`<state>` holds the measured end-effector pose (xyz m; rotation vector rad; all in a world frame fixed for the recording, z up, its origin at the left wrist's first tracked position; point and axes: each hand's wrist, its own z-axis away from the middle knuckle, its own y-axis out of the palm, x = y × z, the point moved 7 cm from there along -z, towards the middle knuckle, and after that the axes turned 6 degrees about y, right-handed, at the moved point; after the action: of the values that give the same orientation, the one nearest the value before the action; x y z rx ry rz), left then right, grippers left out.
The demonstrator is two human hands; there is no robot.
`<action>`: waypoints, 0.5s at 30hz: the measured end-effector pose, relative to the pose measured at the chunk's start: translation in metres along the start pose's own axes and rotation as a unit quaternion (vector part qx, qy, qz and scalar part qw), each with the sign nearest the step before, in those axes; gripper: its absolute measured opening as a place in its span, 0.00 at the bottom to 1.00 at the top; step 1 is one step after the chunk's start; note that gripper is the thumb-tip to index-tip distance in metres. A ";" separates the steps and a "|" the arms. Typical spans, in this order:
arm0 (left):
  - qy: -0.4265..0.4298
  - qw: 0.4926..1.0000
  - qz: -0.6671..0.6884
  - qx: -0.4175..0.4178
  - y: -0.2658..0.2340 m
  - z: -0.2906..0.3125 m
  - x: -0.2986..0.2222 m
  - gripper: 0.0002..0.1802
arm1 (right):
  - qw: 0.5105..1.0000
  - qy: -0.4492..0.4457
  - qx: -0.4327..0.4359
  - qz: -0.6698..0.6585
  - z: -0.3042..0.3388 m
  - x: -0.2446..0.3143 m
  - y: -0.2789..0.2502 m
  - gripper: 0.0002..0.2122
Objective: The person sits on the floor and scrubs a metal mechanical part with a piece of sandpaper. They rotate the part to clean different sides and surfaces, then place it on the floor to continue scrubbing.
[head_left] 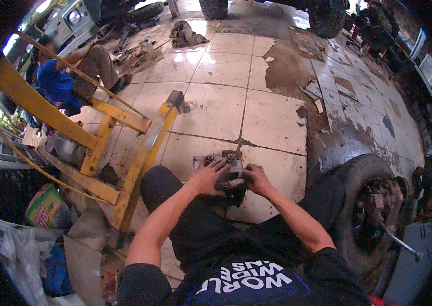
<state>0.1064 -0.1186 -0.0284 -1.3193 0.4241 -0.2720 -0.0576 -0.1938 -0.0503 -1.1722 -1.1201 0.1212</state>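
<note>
A greasy metal machine part with round bolt-like heads on top sits on the tiled floor between my legs. My left hand lies over its left side with the fingers spread. At the right edge of the part, my right hand has its fingers curled against the side. The dark lower portion of the part is in shadow, so its exact kind cannot be made out. The fingertips of my right hand are partly hidden.
A yellow steel frame stands close on my left. To my right is a wheel with a tire, a metal rod sticking out from its hub. Another person sits at the far left near a vehicle. Broken tiles lie ahead right.
</note>
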 end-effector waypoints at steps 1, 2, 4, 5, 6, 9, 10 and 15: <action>-0.010 1.000 -0.003 0.010 0.003 0.004 0.004 0.61 | 0.999 0.023 0.026 0.001 0.001 0.000 0.000 0.15; -0.009 1.000 -0.006 0.017 -0.004 -0.002 0.000 0.61 | 1.000 0.009 -0.001 0.001 0.001 -0.002 -0.003 0.15; -0.002 1.000 -0.006 0.020 -0.008 -0.008 -0.005 0.61 | 0.999 -0.021 -0.049 -0.001 0.003 -0.008 0.004 0.16; -0.002 1.000 -0.007 0.016 -0.008 -0.007 -0.001 0.61 | 0.998 -0.016 -0.055 -0.016 0.002 -0.007 0.005 0.17; -0.002 1.000 -0.008 0.012 -0.007 -0.005 0.001 0.61 | 0.998 -0.011 -0.061 -0.032 0.004 -0.005 0.006 0.17; 0.000 1.000 0.014 0.007 -0.002 -0.003 -0.001 0.60 | 0.999 0.036 0.032 -0.003 0.000 -0.018 0.008 0.22; -0.001 1.000 0.017 0.002 0.001 -0.001 0.000 0.60 | 0.999 0.033 0.014 0.004 -0.001 -0.016 0.009 0.22; -0.003 1.000 -0.003 0.003 0.005 0.000 0.003 0.60 | 0.998 0.061 0.001 0.000 -0.003 -0.020 0.015 0.25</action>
<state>0.1087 -0.1185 -0.0333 -1.3162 0.4138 -0.2739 -0.0584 -0.2006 -0.0743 -1.1615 -1.0119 0.0494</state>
